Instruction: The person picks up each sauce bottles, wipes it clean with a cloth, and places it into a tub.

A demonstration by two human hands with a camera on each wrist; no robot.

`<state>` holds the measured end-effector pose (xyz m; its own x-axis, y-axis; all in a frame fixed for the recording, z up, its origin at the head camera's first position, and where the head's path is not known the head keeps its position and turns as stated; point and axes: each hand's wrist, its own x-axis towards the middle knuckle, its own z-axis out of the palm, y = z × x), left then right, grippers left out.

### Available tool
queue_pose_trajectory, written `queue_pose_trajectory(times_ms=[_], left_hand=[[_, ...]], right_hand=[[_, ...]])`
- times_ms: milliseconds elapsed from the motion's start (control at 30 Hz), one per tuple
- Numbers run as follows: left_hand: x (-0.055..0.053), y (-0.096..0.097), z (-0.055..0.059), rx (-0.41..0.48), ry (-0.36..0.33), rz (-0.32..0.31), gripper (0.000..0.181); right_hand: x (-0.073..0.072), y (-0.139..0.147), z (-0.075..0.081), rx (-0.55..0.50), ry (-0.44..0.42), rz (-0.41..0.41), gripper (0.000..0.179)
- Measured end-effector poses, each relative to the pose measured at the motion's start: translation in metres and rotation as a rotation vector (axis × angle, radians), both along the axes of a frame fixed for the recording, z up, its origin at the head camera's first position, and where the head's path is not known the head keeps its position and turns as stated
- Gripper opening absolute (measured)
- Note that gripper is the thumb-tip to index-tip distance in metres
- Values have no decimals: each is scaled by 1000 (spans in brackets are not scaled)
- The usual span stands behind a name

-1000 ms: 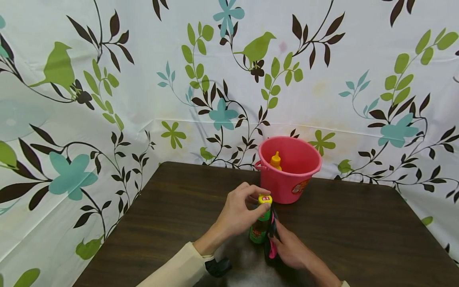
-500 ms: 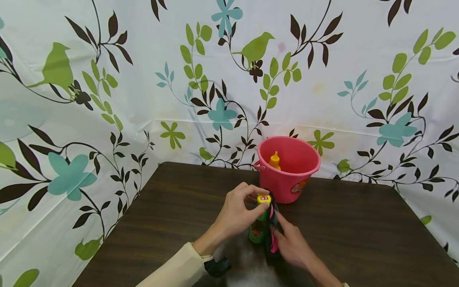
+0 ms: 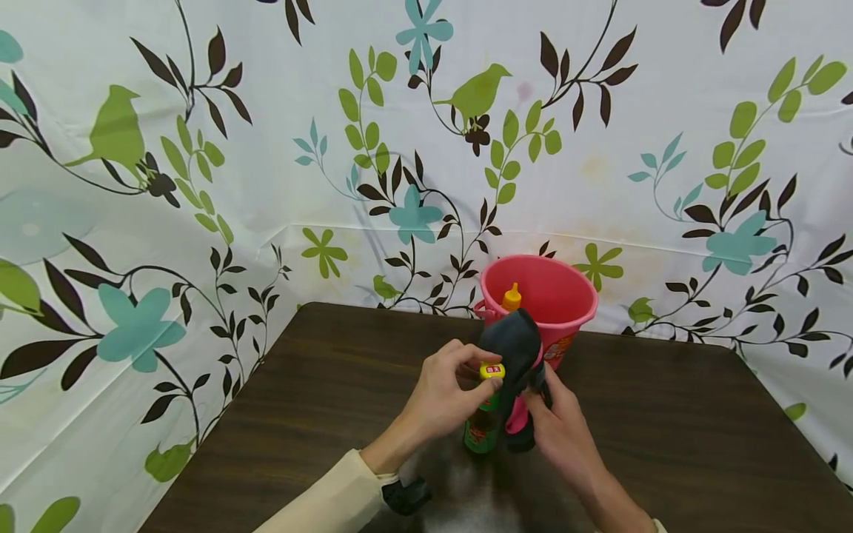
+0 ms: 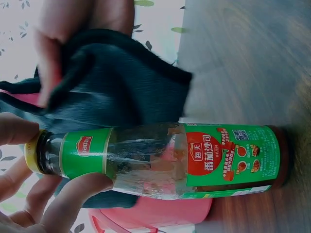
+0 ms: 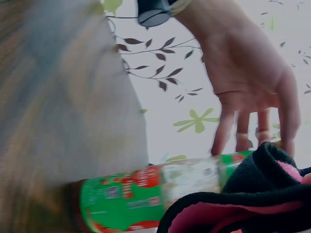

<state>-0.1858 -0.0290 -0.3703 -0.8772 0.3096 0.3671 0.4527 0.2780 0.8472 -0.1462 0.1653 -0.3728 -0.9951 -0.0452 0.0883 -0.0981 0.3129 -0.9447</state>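
Observation:
My left hand (image 3: 441, 391) pinches the yellow cap (image 3: 492, 370) and neck of a glass ketchup bottle (image 4: 233, 158) with green labels. The bottle stands upright on the table, streaked inside with red sauce. My right hand (image 3: 565, 435) holds a dark cloth (image 3: 512, 342) with a pink underside, bunched between thumb and fingers. The cloth hangs close along the bottle's right side and overlaps it in the right wrist view. In the left wrist view, its dark face (image 4: 131, 92) spreads behind the bottle, and the right hand's fingers are blurred.
A pink bucket (image 3: 556, 292) stands just behind the hands, with a yellow nozzle-topped bottle (image 3: 512, 299) inside. The dark wooden table (image 3: 360, 355) runs back to a white curtain (image 3: 253, 170) printed with leaves and birds.
My right hand has lifted slightly and turned the cloth, so its dark face now opens upward in front of the bucket. The left hand and ketchup bottle have stayed in place.

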Motion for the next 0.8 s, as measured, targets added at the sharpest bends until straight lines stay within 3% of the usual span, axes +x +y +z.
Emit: queue_pose_trajectory(times_ms=[167, 333, 800], left_hand=[[-1, 1, 0, 9, -4, -12, 25], [-1, 1, -1, 10, -10, -12, 25], [-3, 0, 1, -42, -31, 24, 24]], right_hand=[[2, 1, 11, -42, 67, -9, 45], [3, -1, 15, -59, 65, -43, 35], [9, 4, 1, -84, 59, -52, 38]])
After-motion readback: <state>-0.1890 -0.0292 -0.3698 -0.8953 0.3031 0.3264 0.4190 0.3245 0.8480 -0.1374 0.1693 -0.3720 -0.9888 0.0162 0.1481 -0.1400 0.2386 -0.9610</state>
